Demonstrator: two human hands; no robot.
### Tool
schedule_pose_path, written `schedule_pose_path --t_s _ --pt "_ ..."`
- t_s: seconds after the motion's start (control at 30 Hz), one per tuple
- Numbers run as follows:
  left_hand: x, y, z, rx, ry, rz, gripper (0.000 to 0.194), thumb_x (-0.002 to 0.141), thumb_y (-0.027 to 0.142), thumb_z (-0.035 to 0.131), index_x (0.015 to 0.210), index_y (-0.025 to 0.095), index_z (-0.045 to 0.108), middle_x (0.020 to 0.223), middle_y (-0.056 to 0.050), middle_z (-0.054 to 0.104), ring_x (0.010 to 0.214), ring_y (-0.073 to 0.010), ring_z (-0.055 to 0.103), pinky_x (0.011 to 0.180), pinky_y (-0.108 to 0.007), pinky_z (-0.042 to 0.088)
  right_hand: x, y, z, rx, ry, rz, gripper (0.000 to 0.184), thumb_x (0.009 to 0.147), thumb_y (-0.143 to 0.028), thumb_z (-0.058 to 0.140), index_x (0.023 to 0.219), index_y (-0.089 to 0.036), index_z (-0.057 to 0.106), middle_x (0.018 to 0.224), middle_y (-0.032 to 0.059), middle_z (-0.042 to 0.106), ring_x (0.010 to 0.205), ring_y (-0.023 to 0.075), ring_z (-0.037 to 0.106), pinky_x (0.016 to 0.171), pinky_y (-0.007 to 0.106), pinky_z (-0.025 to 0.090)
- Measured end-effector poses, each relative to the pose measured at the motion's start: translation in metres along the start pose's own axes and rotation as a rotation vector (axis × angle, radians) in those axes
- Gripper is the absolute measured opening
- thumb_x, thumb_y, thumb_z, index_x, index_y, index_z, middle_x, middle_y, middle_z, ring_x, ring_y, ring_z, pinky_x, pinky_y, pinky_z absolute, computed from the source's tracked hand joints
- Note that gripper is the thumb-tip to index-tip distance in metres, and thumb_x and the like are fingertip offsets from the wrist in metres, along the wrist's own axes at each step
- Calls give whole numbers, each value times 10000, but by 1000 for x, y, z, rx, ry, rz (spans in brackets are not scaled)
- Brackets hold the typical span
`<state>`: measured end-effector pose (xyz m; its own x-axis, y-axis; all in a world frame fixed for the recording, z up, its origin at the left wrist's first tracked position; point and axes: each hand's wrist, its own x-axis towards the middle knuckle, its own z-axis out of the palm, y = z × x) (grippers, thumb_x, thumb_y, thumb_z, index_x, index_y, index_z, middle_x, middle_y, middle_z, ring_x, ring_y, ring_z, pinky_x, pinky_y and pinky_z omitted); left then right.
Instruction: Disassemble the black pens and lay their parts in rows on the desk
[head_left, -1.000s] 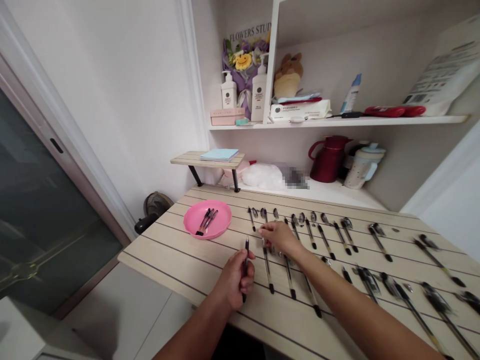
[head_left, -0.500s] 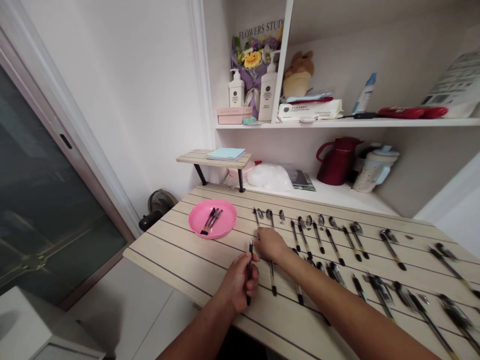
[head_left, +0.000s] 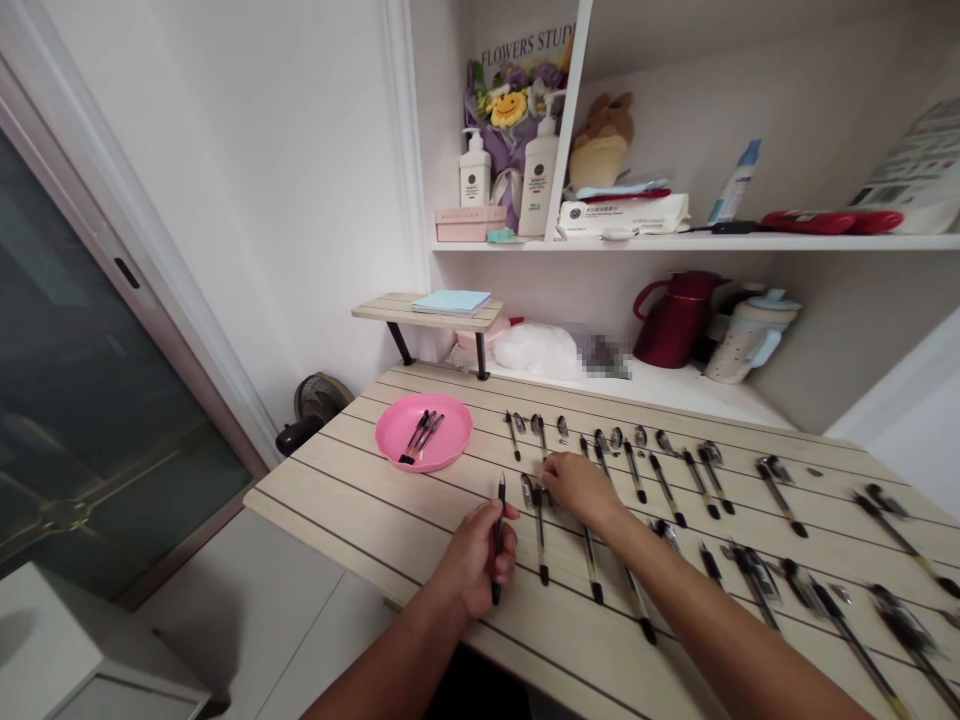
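Observation:
My left hand [head_left: 477, 562] is closed around a black pen [head_left: 502, 492], which stands nearly upright with its tip up. To its right, my right hand [head_left: 583, 490] is low over the table with fingers pinched together; what they hold, if anything, is hidden. Beside those fingers lie a dark pen cap [head_left: 527, 491] and a pen barrel [head_left: 542, 545]. Rows of pen barrels, such as one farther back [head_left: 667, 490], and loose caps [head_left: 778, 468] cover the table's right part. A pink plate [head_left: 459, 440] at the left holds several pens [head_left: 424, 438].
Behind the plate, a small raised stand [head_left: 375, 308] carries blue paper [head_left: 451, 301]. A red jug [head_left: 675, 318] and a pale bottle [head_left: 752, 338] stand at the back under a white shelf [head_left: 510, 246]. A fan [head_left: 321, 400] is beyond the table's left edge.
My right hand has moved to the right, away from my left hand, uncovering a pen cap and the upper part of a barrel. The left hand keeps the pen in place.

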<state>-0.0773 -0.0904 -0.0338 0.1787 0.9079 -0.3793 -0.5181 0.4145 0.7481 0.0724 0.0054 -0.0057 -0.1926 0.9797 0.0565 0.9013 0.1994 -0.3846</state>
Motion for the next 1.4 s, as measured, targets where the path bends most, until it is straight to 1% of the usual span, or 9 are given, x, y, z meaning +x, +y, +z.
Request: schedule_pose_path --t_s 0.2,0.27,0.5,0.73,0.93,1.07,1.17,1.27,1.4 --pt "1 0 3 77 -28 3 308 714 476 502 821 187 482 491 67 444 307 -32 281 344 -179 121 -18 -21 5 831 -179 114 301 743 -440 456 604 -178 500 499 -20 521 370 67 381 397 205 273" --pt "1 0 4 108 -15 11 318 708 484 500 814 184 485 487 68 445 303 -29 274 340 -178 119 -21 -28 10 940 -208 127 292 696 -455 519 609 -177 489 470 -40 494 362 59 362 386 198 260" --pt "0 -2 7 165 -20 36 297 722 466 476 793 177 483 483 61 447 293 -24 260 331 -176 115 -17 -33 23 999 -129 144 288 625 -374 599 501 -183 423 352 -75 388 337 49 308 384 201 217" --pt "0 2 3 106 -95 -23 299 711 471 494 810 190 467 483 79 417 297 -15 223 339 -165 111 -16 -36 23 1110 -202 143 211 661 -349 557 594 -157 500 361 -73 405 330 51 343 380 189 230" --pt "2 0 6 157 -39 29 292 718 463 483 798 182 465 482 70 425 293 -21 242 335 -168 109 -19 -32 18 1091 -294 160 277 659 -408 590 592 -166 474 370 -39 471 337 50 343 357 182 170" --pt "2 0 6 150 -50 3 270 722 445 483 792 184 469 482 69 426 296 -21 236 340 -171 100 -18 -29 17 1109 -255 152 271 590 -342 662 531 -164 466 363 -54 447 350 49 359 386 192 228" --pt "3 2 5 102 -107 -63 256 720 429 489 805 188 466 481 76 415 297 -17 217 352 -170 83 -18 -29 13 1181 -316 136 227 579 -327 661 575 -146 523 406 -49 468 380 57 401 413 196 270" --pt "4 3 3 90 -117 -79 257 721 429 492 807 189 463 478 78 410 298 -17 208 356 -172 75 -18 -30 10 1200 -403 137 242 625 -369 620 662 -140 553 441 -36 499 397 63 433 401 187 241" --pt "4 2 5 120 -95 -45 261 728 439 482 807 191 465 478 75 417 298 -21 222 352 -174 88 -19 -30 11 1118 -357 181 293 654 -434 594 622 -161 493 403 -40 491 358 59 399 372 185 183"
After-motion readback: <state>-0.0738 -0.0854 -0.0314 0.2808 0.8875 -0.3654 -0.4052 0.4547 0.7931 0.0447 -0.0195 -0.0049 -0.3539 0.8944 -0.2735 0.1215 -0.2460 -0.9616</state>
